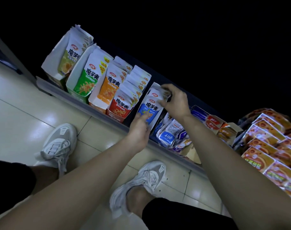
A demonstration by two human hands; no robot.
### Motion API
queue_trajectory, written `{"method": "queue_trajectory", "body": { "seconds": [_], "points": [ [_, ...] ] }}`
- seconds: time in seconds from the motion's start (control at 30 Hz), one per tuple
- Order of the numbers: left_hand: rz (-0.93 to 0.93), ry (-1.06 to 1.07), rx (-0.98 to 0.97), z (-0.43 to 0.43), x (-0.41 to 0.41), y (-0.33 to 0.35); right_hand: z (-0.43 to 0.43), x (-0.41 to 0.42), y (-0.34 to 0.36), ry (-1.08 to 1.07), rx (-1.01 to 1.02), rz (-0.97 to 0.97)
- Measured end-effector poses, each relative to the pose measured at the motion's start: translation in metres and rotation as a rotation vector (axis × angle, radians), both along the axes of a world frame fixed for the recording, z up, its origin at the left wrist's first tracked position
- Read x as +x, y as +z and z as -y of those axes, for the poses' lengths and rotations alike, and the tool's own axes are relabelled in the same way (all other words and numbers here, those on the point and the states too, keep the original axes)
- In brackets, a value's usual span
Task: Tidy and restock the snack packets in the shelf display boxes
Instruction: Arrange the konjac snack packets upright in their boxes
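A row of white display boxes stands on a low shelf [78, 100]. They hold pale-green [70, 58], green [88, 78], orange [110, 87], red [121, 105] and blue snack packets [152, 107]. My left hand [139, 128] presses flat fingers on the lower front of the blue packets. My right hand [174, 100] pinches the top edges of those same blue packets, thumb in front and fingers curled behind. The blue box's rear is hidden by my right hand.
To the right of the blue box lie loose blue-and-white packets [168, 136] in a torn carton, then red packets [212, 122] and stacked orange packs [270, 146]. My two feet in white trainers [58, 143] stand on the tiled floor below the shelf edge.
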State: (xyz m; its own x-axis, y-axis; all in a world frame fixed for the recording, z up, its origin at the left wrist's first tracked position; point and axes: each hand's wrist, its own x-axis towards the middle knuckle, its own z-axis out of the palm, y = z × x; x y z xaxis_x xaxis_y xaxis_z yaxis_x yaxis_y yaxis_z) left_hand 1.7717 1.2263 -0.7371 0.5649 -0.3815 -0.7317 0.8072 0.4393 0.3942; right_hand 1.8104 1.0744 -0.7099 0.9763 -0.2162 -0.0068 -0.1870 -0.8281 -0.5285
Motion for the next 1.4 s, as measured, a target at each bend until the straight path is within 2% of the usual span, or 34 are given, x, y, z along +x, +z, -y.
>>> {"method": "queue_trajectory", "body": {
  "seconds": [0.1, 0.27, 0.43, 0.6, 0.67, 0.83, 0.97, 1.0, 1.1, 1.23, 1.4],
  "points": [
    [-0.084, 0.112, -0.160, 0.001, 0.003, -0.013, 0.005, 0.001, 0.002, -0.008, 0.080, -0.018],
    [-0.137, 0.190, -0.289, -0.002, 0.007, -0.020, 0.011, 0.003, 0.006, 0.062, 0.094, -0.048],
    [-0.136, 0.191, -0.308, 0.001, 0.011, -0.026, 0.016, 0.008, 0.008, 0.117, 0.085, -0.082],
    [-0.177, 0.267, -0.335, 0.007, 0.012, -0.031, 0.029, 0.005, 0.013, 0.092, 0.273, -0.165],
    [-0.179, 0.286, -0.357, 0.010, 0.017, -0.031, 0.031, 0.002, 0.014, 0.076, 0.276, -0.148],
    [-0.158, 0.290, -0.359, 0.014, 0.020, -0.035, 0.023, -0.006, -0.001, 0.109, 0.073, -0.075],
    [-0.139, 0.284, -0.325, 0.015, 0.020, -0.035, 0.013, -0.010, -0.010, 0.220, -0.377, -0.155],
    [-0.133, 0.289, -0.316, 0.016, 0.020, -0.034, 0.010, -0.012, -0.012, 0.217, -0.436, -0.193],
    [-0.133, 0.301, -0.327, 0.019, 0.017, -0.033, 0.007, -0.018, -0.013, 0.167, -0.444, -0.194],
    [-0.198, 0.302, -0.338, 0.021, 0.019, -0.034, -0.001, -0.032, -0.012, 0.160, -0.527, 0.064],
    [-0.194, 0.301, -0.370, 0.019, 0.019, -0.041, -0.021, -0.030, -0.028, 0.240, -0.654, -0.116]
  ]
}}
